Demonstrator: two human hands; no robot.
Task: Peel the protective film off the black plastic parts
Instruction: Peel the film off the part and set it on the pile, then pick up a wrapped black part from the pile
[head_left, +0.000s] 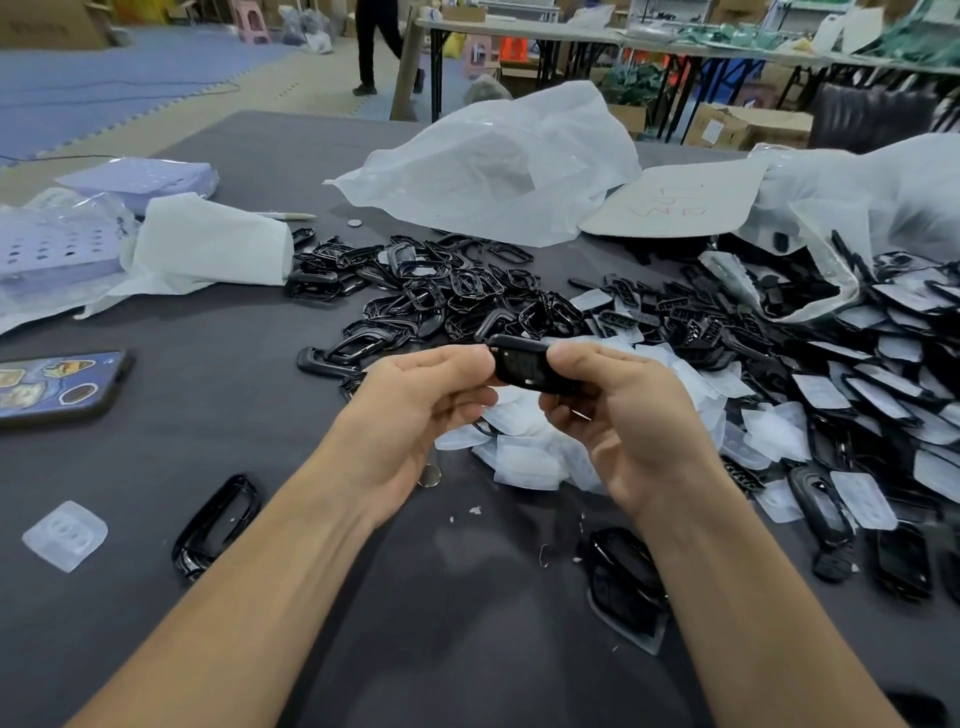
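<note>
One phone (57, 387) lies flat at far left on the dark matte table (208, 374), its case covered in stickers. Nearer me sit one frosted, round-cornered film square (65, 535) and one glossy black oval frame (215, 525), well apart. My left hand (421, 410) and right hand (623, 421) meet above the table, each pinching an end of one shiny black part (524, 364) between thumb and curled fingers. Beneath them lies a heap of cloudy films (524, 452), too many to count. Behind, hollow gloss frames (452, 291) pile up before one crumpled translucent bag (493, 166). Rightward spread uncounted filmed parts (883, 374), black under white.
</note>
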